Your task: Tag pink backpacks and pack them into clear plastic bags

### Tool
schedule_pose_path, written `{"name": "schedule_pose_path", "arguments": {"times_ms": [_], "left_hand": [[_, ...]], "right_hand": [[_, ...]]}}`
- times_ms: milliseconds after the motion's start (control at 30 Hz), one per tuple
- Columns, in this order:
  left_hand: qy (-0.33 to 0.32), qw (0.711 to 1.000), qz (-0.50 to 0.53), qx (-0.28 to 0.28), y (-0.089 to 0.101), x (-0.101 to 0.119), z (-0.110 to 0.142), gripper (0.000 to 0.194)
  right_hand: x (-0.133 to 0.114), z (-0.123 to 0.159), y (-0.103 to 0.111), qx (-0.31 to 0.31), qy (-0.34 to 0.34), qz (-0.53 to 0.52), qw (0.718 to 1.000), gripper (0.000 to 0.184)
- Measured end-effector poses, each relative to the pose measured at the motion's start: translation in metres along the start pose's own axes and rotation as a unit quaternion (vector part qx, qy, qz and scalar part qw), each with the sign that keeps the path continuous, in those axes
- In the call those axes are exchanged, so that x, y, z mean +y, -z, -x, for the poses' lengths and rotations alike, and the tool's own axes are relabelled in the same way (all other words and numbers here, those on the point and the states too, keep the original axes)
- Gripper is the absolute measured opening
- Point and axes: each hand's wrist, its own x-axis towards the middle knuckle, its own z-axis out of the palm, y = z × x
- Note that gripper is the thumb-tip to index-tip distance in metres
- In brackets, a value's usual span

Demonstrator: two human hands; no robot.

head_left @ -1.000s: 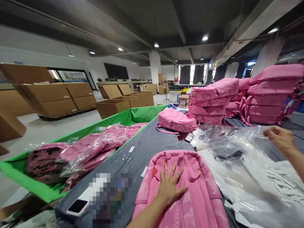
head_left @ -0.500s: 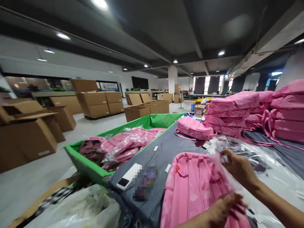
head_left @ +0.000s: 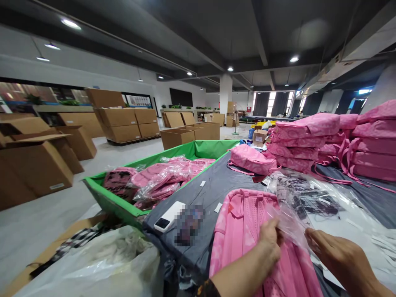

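Backpack [head_left: 247, 231] on grey table [head_left: 213, 185]

We cannot make out the blurred patch [head_left: 188, 225] beside the phone [head_left: 169, 216] on the grey table [head_left: 213, 185]. Our left hand [head_left: 269, 243] and right hand [head_left: 335, 255] cover the lower part of the pink backpack [head_left: 244, 231], whose bottom runs off the frame's lower edge. The stack of pink bags [head_left: 374, 144] is cut by the right edge, and what lies under the clear plastic bag [head_left: 289, 206] shows only as dark, indistinct shapes.
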Motion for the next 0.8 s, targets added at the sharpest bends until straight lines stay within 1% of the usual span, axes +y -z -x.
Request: {"name": "schedule_pose_path", "arguments": {"times_ms": [33,67,100,133,167,200,233,267,300,333,367,400,433,467,500,533,567,600,633,667,700,733,800], "left_hand": [[-0.053,0.999,-0.014,0.001,0.004,0.016,0.001,0.05],[-0.147,0.988,-0.051,-0.019,0.009,0.035,0.003,0.05],[-0.256,0.96,-0.105,-0.05,0.015,0.055,0.004,0.052],[-0.347,0.921,-0.156,-0.088,0.022,0.074,0.006,0.052],[-0.406,0.887,-0.189,-0.114,0.031,0.089,0.008,0.051],[-0.432,0.872,-0.198,-0.118,0.04,0.1,0.01,0.052],[-0.427,0.879,-0.186,-0.098,0.051,0.104,0.012,0.053],[-0.398,0.902,-0.156,-0.058,0.064,0.102,0.015,0.057],[-0.35,0.929,-0.117,-0.009,0.078,0.095,0.019,0.062],[-0.292,0.953,-0.079,0.031,0.092,0.082,0.023,0.066],[-0.23,0.97,-0.048,0.06,0.105,0.066,0.03,0.07],[-0.169,0.983,-0.031,0.061,0.117,0.048,0.037,0.072],[-0.116,0.992,-0.025,0.048,0.126,0.029,0.046,0.073],[-0.079,0.996,-0.032,0.025,0.132,0.013,0.055,0.075],[-0.063,0.997,-0.051,-0.008,0.133,-0.001,0.063,0.074],[-0.067,0.995,-0.074,-0.029,0.132,-0.011,0.07,0.073],[-0.086,0.991,-0.096,-0.034,0.128,-0.017,0.074,0.071],[-0.115,0.987,-0.111,-0.022,0.123,-0.019,0.076,0.069],[-0.143,0.982,-0.121,0.003,0.118,-0.017,0.076,0.066],[-0.162,0.978,-0.131,0.03,0.115,-0.013,0.074,0.066],[-0.173,0.974,-0.141,0.049,0.113,-0.008,0.07,0.068],[-0.178,0.97,-0.156,0.058,0.113,-0.002,0.065,0.069],[-0.179,0.964,-0.193,0.046,0.12,0.008,0.055,0.07]], "right_hand": [[-0.002,0.007,-0.003,-0.022,-0.019,-0.018,0.999,0.031],[-0.007,0.012,-0.007,-0.039,-0.038,-0.039,0.998,0.033],[-0.015,0.015,-0.012,-0.052,-0.054,-0.061,0.995,0.035],[-0.024,0.015,-0.017,-0.057,-0.066,-0.087,0.992,0.036],[-0.035,0.012,-0.021,-0.055,-0.077,-0.119,0.988,0.037],[-0.046,0.009,-0.026,-0.05,-0.092,-0.154,0.983,0.036],[-0.056,0.005,-0.03,-0.041,-0.114,-0.193,0.974,0.036],[-0.065,0.001,-0.034,-0.031,-0.138,-0.238,0.961,0.035],[-0.072,-0.002,-0.039,-0.028,-0.164,-0.289,0.943,0.036],[-0.077,-0.003,-0.043,-0.033,-0.19,-0.342,0.92,0.037],[-0.081,-0.003,-0.048,-0.048,-0.212,-0.391,0.894,0.039],[-0.084,-0.002,-0.052,-0.071,-0.23,-0.431,0.87,0.041],[-0.086,-0.001,-0.057,-0.091,-0.244,-0.459,0.849,0.044],[-0.088,0.001,-0.061,-0.105,-0.259,-0.47,0.837,0.046],[-0.09,0.001,-0.065,-0.111,-0.273,-0.468,0.833,0.048],[-0.093,0.002,-0.069,-0.11,-0.285,-0.457,0.835,0.051],[-0.095,0.001,-0.072,-0.109,-0.295,-0.444,0.839,0.053],[-0.097,0.001,-0.075,-0.115,-0.301,-0.435,0.841,0.055],[-0.098,0.0,-0.077,-0.132,-0.301,-0.437,0.837,0.056],[-0.097,0.0,-0.08,-0.159,-0.294,-0.451,0.827,0.058],[-0.094,0.0,-0.083,-0.192,-0.283,-0.476,0.81,0.059],[-0.088,0.001,-0.086,-0.224,-0.273,-0.505,0.788,0.059],[-0.071,0.004,-0.093,-0.261,-0.27,-0.556,0.742,0.056]]}}
